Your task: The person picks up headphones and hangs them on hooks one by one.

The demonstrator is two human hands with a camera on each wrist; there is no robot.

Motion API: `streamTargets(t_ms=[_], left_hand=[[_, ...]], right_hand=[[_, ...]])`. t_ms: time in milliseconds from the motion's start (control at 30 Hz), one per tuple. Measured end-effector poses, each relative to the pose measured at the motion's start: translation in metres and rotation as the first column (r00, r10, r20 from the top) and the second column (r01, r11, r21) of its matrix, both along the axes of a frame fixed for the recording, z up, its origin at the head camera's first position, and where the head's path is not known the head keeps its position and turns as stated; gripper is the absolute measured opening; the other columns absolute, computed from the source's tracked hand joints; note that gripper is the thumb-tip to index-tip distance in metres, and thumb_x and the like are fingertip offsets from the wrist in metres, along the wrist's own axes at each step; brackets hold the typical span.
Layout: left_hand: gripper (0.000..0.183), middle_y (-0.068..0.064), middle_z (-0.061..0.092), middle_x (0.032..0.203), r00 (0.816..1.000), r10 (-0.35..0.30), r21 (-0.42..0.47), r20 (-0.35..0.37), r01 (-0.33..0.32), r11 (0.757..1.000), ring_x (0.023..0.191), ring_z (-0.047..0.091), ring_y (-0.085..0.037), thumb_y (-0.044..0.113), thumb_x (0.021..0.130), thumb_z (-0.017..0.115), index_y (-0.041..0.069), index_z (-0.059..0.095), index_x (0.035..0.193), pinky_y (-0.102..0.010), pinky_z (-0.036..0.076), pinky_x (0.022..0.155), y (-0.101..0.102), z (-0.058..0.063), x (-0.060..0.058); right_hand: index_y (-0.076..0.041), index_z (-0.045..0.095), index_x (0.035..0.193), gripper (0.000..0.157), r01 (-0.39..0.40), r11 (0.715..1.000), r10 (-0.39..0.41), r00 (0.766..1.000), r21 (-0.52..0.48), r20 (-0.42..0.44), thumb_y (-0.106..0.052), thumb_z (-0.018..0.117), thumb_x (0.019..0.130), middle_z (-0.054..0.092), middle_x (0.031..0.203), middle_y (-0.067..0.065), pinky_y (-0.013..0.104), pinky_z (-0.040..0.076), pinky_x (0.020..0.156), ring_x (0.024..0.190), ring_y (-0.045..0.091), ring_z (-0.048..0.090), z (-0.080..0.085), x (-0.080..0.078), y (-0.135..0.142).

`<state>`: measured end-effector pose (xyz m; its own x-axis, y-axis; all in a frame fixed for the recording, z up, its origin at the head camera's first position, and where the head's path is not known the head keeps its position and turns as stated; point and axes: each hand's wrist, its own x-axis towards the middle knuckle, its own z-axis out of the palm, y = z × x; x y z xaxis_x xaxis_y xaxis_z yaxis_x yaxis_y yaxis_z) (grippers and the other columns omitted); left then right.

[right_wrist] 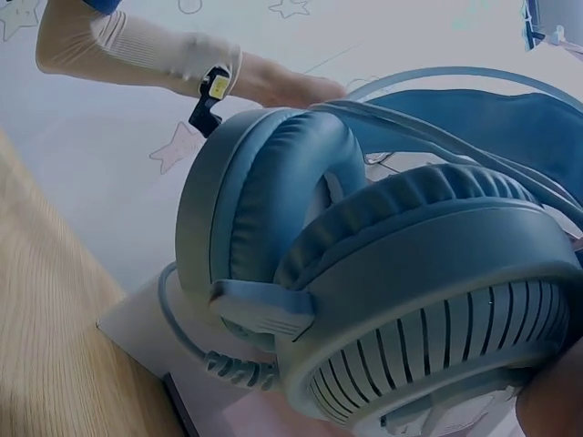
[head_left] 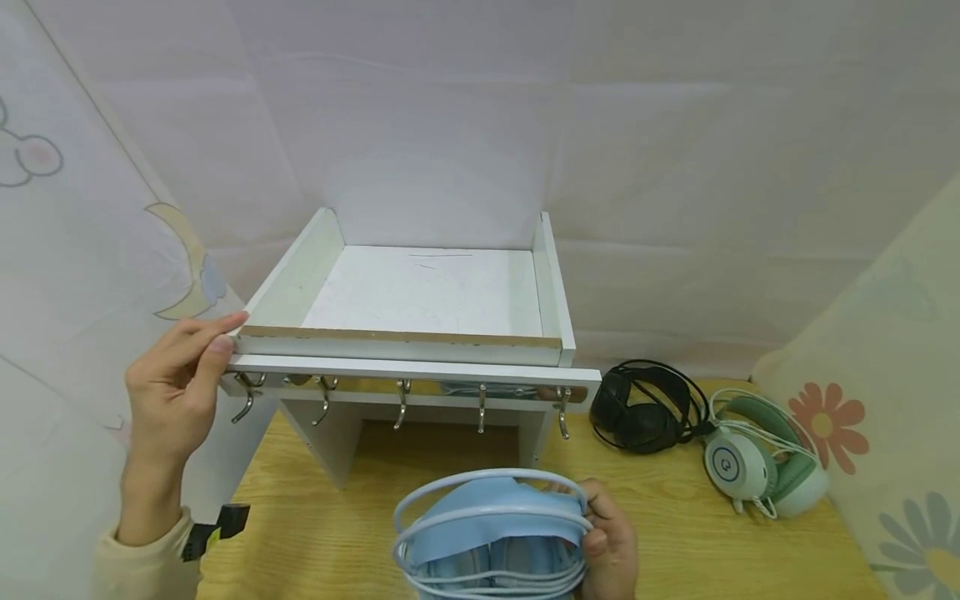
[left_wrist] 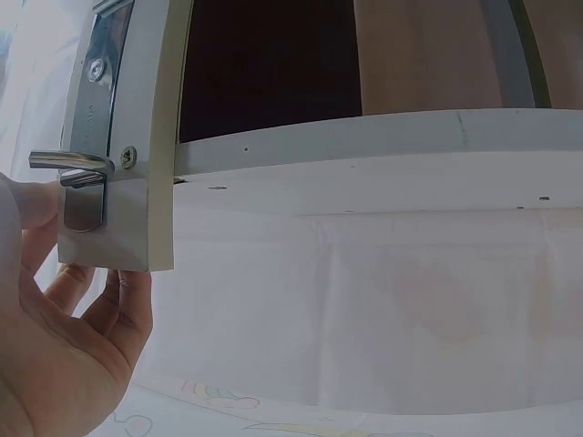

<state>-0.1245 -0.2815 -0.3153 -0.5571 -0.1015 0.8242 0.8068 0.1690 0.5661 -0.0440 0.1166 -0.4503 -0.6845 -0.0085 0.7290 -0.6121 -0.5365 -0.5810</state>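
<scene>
My left hand (head_left: 176,392) grips the left front corner of a white wooden shelf (head_left: 558,287), with the thumb in front. In the left wrist view the fingers curl around the end of its hook board (left_wrist: 123,214), beside a metal hook (left_wrist: 73,162). Several silver hooks (head_left: 401,404) line the board's front. Below and in front of the shelf, my right hand (head_left: 611,542) holds light blue headphones (head_left: 495,521) by their right side. Their headband faces up, and a cable is looped around them. The right wrist view shows ribbed ear cups (right_wrist: 428,337) and a small microphone (right_wrist: 260,308).
On the wooden table (head_left: 675,550), black headphones (head_left: 645,408) lie right of the shelf, and white-and-green headphones (head_left: 757,458) lie farther right. Patterned cloth (head_left: 82,275) hangs at the left, plain white cloth (head_left: 450,108) behind.
</scene>
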Motion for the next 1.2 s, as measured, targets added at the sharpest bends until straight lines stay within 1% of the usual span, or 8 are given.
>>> streamTargets(t_ms=[133,267,300,367,600,833,1033,1200], left_hand=[[0.021,-0.009,0.068,0.089,1.000,0.021,-0.017,0.004,-0.021,1.000,0.071,0.050,-0.011,-0.021,0.088,0.053,-0.027,0.062,0.104,-0.013,0.038,0.058,0.000,0.001,0.001],[0.020,-0.011,0.068,0.089,1.000,-0.017,0.014,-0.010,0.017,1.000,0.071,0.051,-0.012,-0.022,0.087,0.052,-0.029,0.061,0.103,-0.013,0.038,0.058,0.002,0.001,0.000],[0.020,-0.010,0.068,0.089,1.000,-0.015,0.015,-0.012,0.015,1.000,0.071,0.051,-0.012,-0.022,0.087,0.052,-0.029,0.061,0.103,-0.013,0.038,0.058,0.002,0.001,0.000],[0.020,-0.012,0.068,0.089,0.999,-0.034,0.028,-0.018,0.035,0.999,0.071,0.051,-0.012,-0.022,0.086,0.052,-0.030,0.061,0.103,-0.013,0.038,0.058,0.003,0.000,0.000],[0.020,-0.009,0.068,0.088,1.000,0.006,0.006,-0.003,-0.006,1.000,0.071,0.050,-0.011,-0.021,0.087,0.053,-0.028,0.062,0.104,-0.013,0.036,0.057,0.001,0.000,0.001],[0.020,-0.012,0.069,0.090,1.000,-0.023,0.026,-0.022,0.023,0.999,0.071,0.051,-0.012,-0.022,0.086,0.052,-0.030,0.061,0.103,-0.013,0.038,0.058,0.002,-0.001,0.000],[0.020,-0.014,0.071,0.094,0.999,-0.026,0.030,-0.035,0.027,0.999,0.072,0.053,-0.013,-0.023,0.086,0.052,-0.030,0.060,0.102,-0.013,0.040,0.061,0.002,-0.001,-0.001],[0.020,-0.012,0.069,0.090,1.000,-0.022,0.024,-0.011,0.022,0.999,0.072,0.051,-0.013,-0.022,0.086,0.053,-0.030,0.061,0.103,-0.014,0.039,0.060,0.003,0.001,0.000]], right_hand=[[0.011,0.052,0.112,0.035,0.000,1.000,0.000,1.000,0.002,-0.021,-0.022,0.040,0.109,0.064,0.106,0.010,0.027,0.050,0.089,0.101,0.017,0.061,0.001,-0.001,-0.003],[0.008,0.052,0.117,0.034,-0.017,1.000,0.018,1.000,0.015,-0.018,-0.023,0.040,0.109,0.065,0.116,0.009,0.024,0.051,0.089,0.103,0.014,0.062,0.002,0.000,-0.005],[0.007,0.052,0.118,0.034,-0.019,1.000,0.019,1.000,0.021,-0.016,-0.023,0.039,0.109,0.065,0.117,0.009,0.024,0.051,0.088,0.102,0.013,0.063,0.002,0.000,-0.006],[0.007,0.051,0.119,0.034,-0.027,0.999,0.027,0.999,0.033,-0.017,-0.022,0.039,0.109,0.064,0.117,0.008,0.023,0.051,0.086,0.101,0.012,0.062,0.003,-0.001,-0.007],[0.009,0.049,0.118,0.033,-0.032,0.997,0.033,0.999,0.070,-0.019,-0.020,0.035,0.109,0.063,0.115,0.008,0.026,0.052,0.085,0.102,0.014,0.061,0.006,-0.001,-0.012],[0.010,0.047,0.117,0.034,-0.049,0.994,0.051,0.998,0.098,-0.023,-0.021,0.036,0.109,0.063,0.117,0.006,0.025,0.051,0.084,0.102,0.012,0.060,0.007,-0.001,-0.016],[0.013,0.045,0.115,0.036,-0.041,0.992,0.047,0.998,0.120,-0.046,-0.021,0.036,0.109,0.062,0.118,0.007,0.026,0.050,0.083,0.102,0.013,0.059,0.008,-0.003,-0.021],[0.012,0.045,0.118,0.032,-0.087,0.990,0.092,0.995,0.115,-0.038,-0.017,0.043,0.107,0.062,0.121,0.007,0.026,0.050,0.088,0.106,0.013,0.059,0.008,-0.004,-0.024]])
